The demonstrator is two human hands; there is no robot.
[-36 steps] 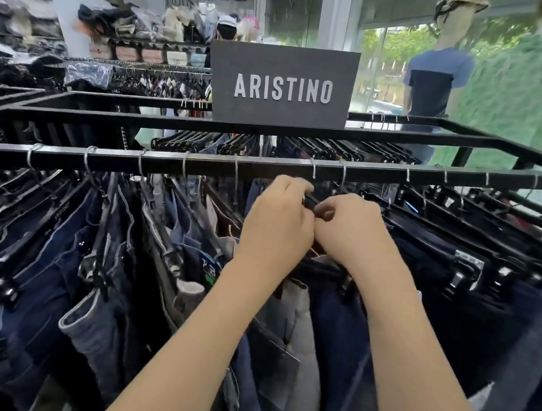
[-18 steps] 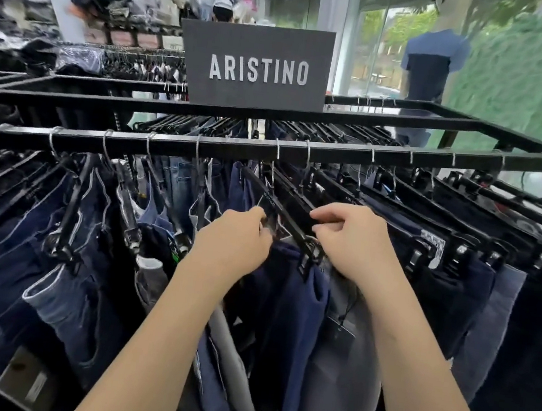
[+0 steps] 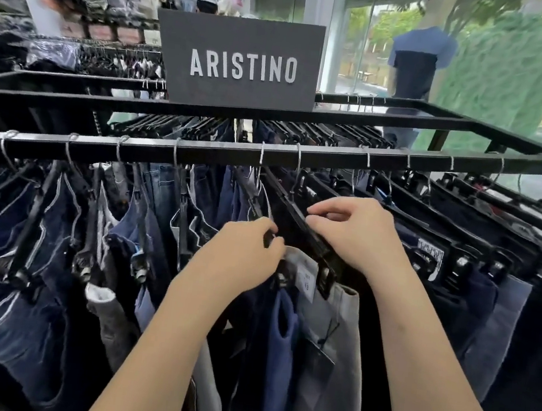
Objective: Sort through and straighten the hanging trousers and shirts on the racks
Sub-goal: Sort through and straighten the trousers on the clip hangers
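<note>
From the head camera, the task's things hang in front of the person: dark and grey trousers clipped to black hangers along the near rail (image 3: 200, 157) of the rack, under a grey sign (image 3: 239, 61). The right hand (image 3: 358, 236) has its fingers curled over the bar of a clip hanger (image 3: 298, 225) that carries grey trousers (image 3: 332, 332), pinching it near the middle. The left hand (image 3: 243, 249) is curled round the end of the neighbouring hanger (image 3: 253, 199), from which navy trousers (image 3: 280, 343) hang, though its fingertips partly hide the exact hold. The two hangers sit close together and slant toward the person, so the likeliest trouble seems to be a clip (image 3: 327, 277) snagging the next waistband; a sharp pull apart could then pop the clip and drop the grey trousers to the floor. A sideways tug could also lift a wire hook (image 3: 297, 160) off the rail, since the hooks only rest over it. The paper size tag (image 3: 306, 279) lies just between the hands and could crease or tear if it is squeezed. The hangers to the right are packed tightly, so pushing that way may bunch them and undo the spacing.
</note>
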